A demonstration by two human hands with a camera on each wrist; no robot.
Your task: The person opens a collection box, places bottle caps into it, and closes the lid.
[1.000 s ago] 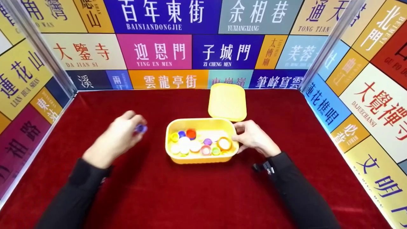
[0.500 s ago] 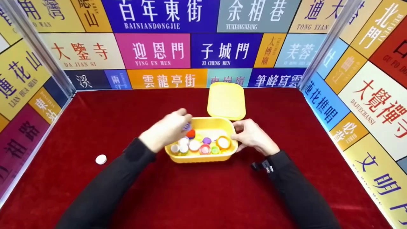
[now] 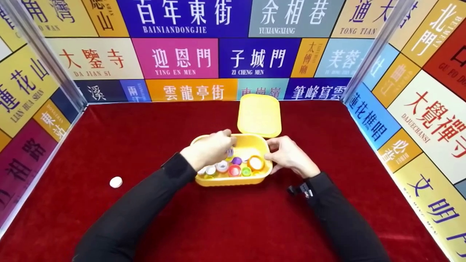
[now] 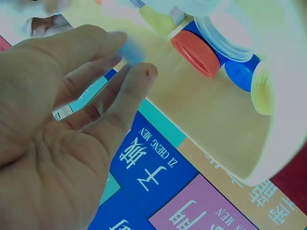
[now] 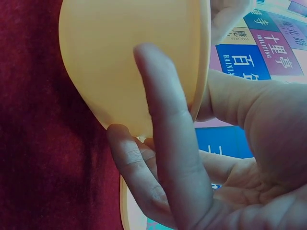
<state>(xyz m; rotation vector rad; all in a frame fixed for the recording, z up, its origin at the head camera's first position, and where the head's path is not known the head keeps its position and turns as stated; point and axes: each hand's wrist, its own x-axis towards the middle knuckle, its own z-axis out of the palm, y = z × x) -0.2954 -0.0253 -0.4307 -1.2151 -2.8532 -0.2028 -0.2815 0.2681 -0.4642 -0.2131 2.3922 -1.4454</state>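
Note:
My left hand (image 3: 209,147) is over the left part of a yellow plastic box (image 3: 233,183). Its fingertips pinch a small bluish-purple bottle cap (image 4: 131,51), blurred in the left wrist view. Below lie several loose caps, among them a purple cap (image 3: 236,160), an orange cap (image 3: 256,163), a pink-red cap (image 3: 234,170), a green cap (image 3: 246,171) and a red cap (image 4: 195,53). The hand hides the box's left back corner in the head view. My right hand (image 3: 291,156) grips the box's right end, thumb at the rim and fingers against the outer wall.
A yellow lid (image 3: 259,115) lies flat on the red cloth (image 3: 233,222) just behind the box. One white cap (image 3: 115,182) rests alone on the cloth at left. Panels with printed characters (image 3: 182,58) stand at the back and sides.
From left of the box, my left hand has moved right with the purple cap and is now over the caps. The white cap on the cloth has come into view. My right hand stays put.

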